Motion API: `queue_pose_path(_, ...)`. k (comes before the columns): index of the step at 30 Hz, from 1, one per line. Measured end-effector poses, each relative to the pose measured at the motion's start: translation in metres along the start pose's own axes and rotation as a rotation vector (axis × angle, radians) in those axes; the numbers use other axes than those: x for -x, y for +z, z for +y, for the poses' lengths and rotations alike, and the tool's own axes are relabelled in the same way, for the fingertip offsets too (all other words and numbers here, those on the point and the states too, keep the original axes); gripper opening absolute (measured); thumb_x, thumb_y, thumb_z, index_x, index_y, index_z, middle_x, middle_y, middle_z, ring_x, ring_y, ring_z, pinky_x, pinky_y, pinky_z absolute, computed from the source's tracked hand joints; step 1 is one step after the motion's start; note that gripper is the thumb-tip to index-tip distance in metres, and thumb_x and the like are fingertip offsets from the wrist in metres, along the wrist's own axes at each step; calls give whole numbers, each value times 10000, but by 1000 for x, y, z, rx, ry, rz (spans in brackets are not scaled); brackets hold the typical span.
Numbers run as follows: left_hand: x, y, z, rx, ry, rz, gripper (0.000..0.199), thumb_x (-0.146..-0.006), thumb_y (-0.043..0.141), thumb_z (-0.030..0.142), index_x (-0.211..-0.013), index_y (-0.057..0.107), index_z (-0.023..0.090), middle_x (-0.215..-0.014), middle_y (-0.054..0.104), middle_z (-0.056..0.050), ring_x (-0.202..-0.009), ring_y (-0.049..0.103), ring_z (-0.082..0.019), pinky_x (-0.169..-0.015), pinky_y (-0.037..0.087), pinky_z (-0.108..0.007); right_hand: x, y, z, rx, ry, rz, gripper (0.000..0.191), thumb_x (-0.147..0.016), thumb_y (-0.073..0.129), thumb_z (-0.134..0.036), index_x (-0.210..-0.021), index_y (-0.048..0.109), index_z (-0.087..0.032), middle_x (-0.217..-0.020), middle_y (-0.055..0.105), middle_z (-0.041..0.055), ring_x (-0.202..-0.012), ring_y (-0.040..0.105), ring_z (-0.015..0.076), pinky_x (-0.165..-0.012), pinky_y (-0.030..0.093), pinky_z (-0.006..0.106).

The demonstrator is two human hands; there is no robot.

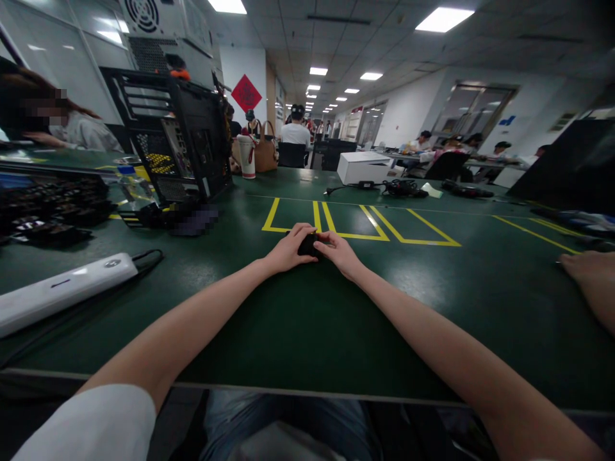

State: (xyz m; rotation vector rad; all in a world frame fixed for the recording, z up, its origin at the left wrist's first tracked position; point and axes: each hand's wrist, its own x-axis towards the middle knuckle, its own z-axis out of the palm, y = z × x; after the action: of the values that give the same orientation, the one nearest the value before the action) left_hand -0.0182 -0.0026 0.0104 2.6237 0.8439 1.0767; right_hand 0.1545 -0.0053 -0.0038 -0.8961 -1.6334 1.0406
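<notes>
Both hands, left hand (288, 250) and right hand (339, 251), clasp small black object (308, 244)

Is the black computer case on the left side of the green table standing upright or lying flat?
Upright: the black computer case stands tall on the green table, rear panel facing the camera.

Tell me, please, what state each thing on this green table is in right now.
small black object: held between both hands, on the table
left hand: closed on it
right hand: closed on it
computer case: upright, side open
power strip: lying flat, cable attached
white box: closed
</notes>
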Motion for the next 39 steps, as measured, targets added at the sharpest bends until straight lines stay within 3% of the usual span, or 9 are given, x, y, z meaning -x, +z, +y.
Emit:
queue_pose_path(11,-2,-1,1,44,-32,23,569,-619,648,265,-1109,367,200,-1083,454,-59,-1011,463,-206,-861,393,-359,2,1,-5,-55,-37,-35,281,-648,619,-249,-898,498,-208,-959,537,15,-868,538,134,-820,416,323)
queue_pose_path(16,-4,-1,4,30,-45,22,552,-615,637,240,-1094,366,206,-1078,448,-54,-1011,459,-207,-860,387,-357,5,1,-11,-63,-11,-46,286,-632,628,-259,-882,499,-212,-943,544,9,-887,529,136,-815,423,314)
queue_pose_path(22,-3,0,2,29,-28,31,571,-599,649,248,-1094,366,199,-1072,438,-51,-1000,457,-199,-862,385,-343,3,4,-7,-55,27,36,266,-650,607,-319,-872,507,-213,-885,556,2,-813,544,125,-771,438,317)
queue_pose_path(27,-3,2,-1,32,-27,40,575,-598,647,250,-1096,364,195,-1072,435,-53,-986,456,-195,-855,387,-340,2,3,-6,4,47,17,327,-677,586,-322,-975,529,-200,-934,571,30,-857,546,150,-805,417,343)
queue_pose_path(36,-3,4,-3,22,-44,40,574,-595,649,253,-1089,361,208,-1075,427,-48,-993,455,-201,-849,393,-344,8,3,-10,-112,-8,-35,312,-621,640,-228,-907,517,-209,-976,550,9,-913,546,135,-859,403,315)
queue_pose_path(39,-3,4,-3,20,-59,32,577,-590,653,252,-1085,360,210,-1078,425,-48,-994,458,-206,-851,393,-352,9,5,-12,-85,19,-5,278,-641,621,-271,-895,522,-219,-954,545,4,-890,540,125,-834,422,304)
